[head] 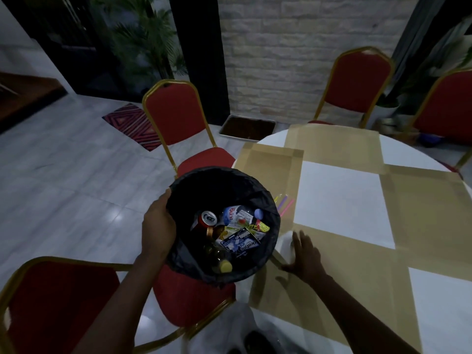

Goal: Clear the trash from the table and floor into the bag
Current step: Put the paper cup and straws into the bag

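Note:
A bin lined with a black bag is held at the table's left edge, above a red chair seat. My left hand grips its left rim. Inside lie a red can, a clear water bottle, a glass bottle with a yellow cap and several wrappers. My right hand lies flat with straight fingers on the table, touching a crumpled white tissue beside the bin. A small packet of coloured straws lies on the table just right of the bin's rim.
The round table has a white and tan chequered cloth. Red chairs with gold frames stand to the left, at the near left, under the bin and behind the table. A patterned mat and a tray lie on the tiled floor.

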Motion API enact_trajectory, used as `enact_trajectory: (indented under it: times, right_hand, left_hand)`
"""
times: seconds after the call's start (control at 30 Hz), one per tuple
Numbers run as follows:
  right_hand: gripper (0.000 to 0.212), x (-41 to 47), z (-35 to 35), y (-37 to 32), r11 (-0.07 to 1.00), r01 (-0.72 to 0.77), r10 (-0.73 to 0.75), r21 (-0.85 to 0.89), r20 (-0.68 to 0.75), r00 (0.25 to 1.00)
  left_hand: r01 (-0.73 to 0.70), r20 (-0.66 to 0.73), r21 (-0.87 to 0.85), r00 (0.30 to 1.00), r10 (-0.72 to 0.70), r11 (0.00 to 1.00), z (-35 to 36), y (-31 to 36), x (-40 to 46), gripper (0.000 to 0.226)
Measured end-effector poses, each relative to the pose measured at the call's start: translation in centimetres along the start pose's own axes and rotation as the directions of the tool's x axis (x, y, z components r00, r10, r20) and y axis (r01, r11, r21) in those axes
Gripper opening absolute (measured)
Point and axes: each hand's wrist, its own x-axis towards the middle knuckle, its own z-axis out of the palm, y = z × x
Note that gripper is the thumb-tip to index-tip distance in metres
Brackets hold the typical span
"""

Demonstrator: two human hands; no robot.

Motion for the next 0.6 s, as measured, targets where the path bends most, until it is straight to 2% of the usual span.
enact_trajectory:
  times: [0.1, 0.27, 0.43, 0.6]
  right_hand:
    - [0.123, 0.6, 0.3, -0.3, 1.000, -0.009, 0.009, 0.025, 0.001, 1.000]
    - [0.109, 0.2, 0.6, -0.2, 0.988, -0.012, 0.027, 0.156, -0.092, 0.995]
    - [0.101, -0.8, -1.0, -0.6, 0.974, 0.044, 0.026, 0.223, -0.302, 0.953]
    - [0.095, -1.6, -5.4, -2.1, 0.973, 0.080, 0.043, 0.215, -0.513, 0.857]
  left_hand:
    - [-0.007, -0.011, 0.007, 1.000, 0.007, 1.000, -0.2, 1.1, -0.3, 0.045]
    - [0.006, -0.003, 0.008, 1.000, -0.006, 1.000, -0.3, 1.2, -0.4, 0.046]
    - [-0.009, -0.002, 0.004, 1.000, 0.009, 1.000, 0.0, 1.5, -0.3, 0.046]
    - [-0.024, 0.012, 0.003, 1.000, 0.024, 1.000, 0.8, 2.0, 0.2, 0.052]
